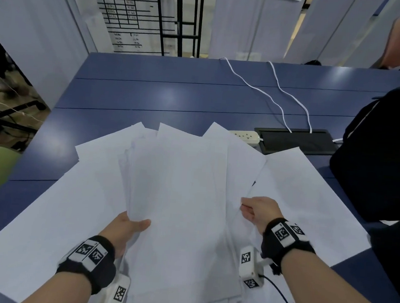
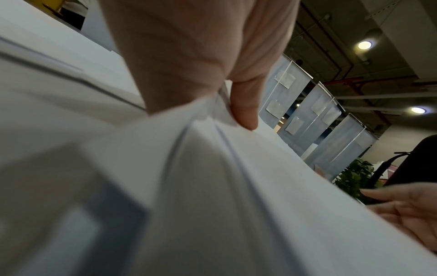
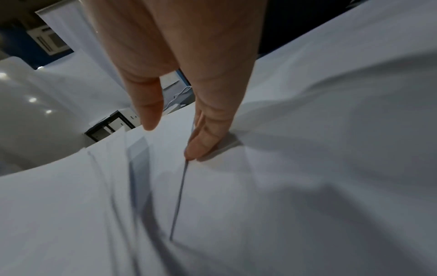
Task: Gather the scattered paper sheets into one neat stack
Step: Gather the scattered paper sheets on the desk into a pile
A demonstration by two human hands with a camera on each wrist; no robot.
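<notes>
While the left hand point(image 1: 126, 229) pinches a bundle of paper sheets point(image 1: 179, 185) at its near corner, thumb on top and fingers curled beneath, the bundle lifts clear of the blue table point(image 1: 162, 95) and bows slightly along its length. From the left wrist camera the thumb point(image 2: 246, 112) presses several thin, smooth white edges together, fanned rather than flush. More sheets lie loose on the table under and around the bundle, overlapping at odd angles, their corners pointing away from the person; all are plain, matte and rectangular. The right hand point(image 1: 258, 213) sits at the bundle's right side, its fingers curled on the edge of one sheet; the right wrist view shows a fingertip point(image 3: 201, 147) pressing that edge down, thumb apart from it. Beyond the far corners of the paper lie a white power strip point(image 1: 245, 136) and a flat black rectangular panel point(image 1: 295, 141), with two white cables point(image 1: 282, 95) running from it across the table's glossy top. A black bag point(image 1: 385, 154) stands right of the sheets.
</notes>
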